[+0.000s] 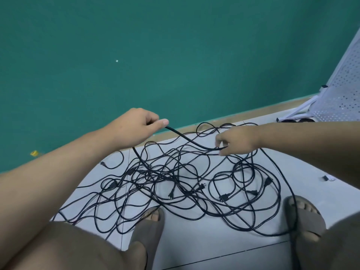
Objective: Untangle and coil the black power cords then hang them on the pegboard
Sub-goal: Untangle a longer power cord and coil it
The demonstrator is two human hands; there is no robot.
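Left hand (139, 126) is up off the floor on the left, fingers curled round 1 black cord (187, 138), thumb stretched along it. That strand runs down and to the right, straight into the right hand (237, 141), which pinches it between thumb and fingertips just above the heap. So 1 cord spans 2 hands, raised clear of the rest.

Below and between the hands sprawls the tangle of black power cords (175, 182), looped and crossed all over the pale tiled floor (214, 240). From the left hand's near side the cord drops back into the middle of the tangle. Several plugs show among the loops, 1 near the centre (171, 195).

At the near edge, 2 feet in grey-brown slippers bracket the heap: 1 at the centre (148, 227), 1 on the right (305, 217) with a cord lying across it.

The white pegboard (344, 94) leans at the far right, well apart from both hands, against the green wall (136, 55). A small yellow object (34, 152) shows against the wall at the left.
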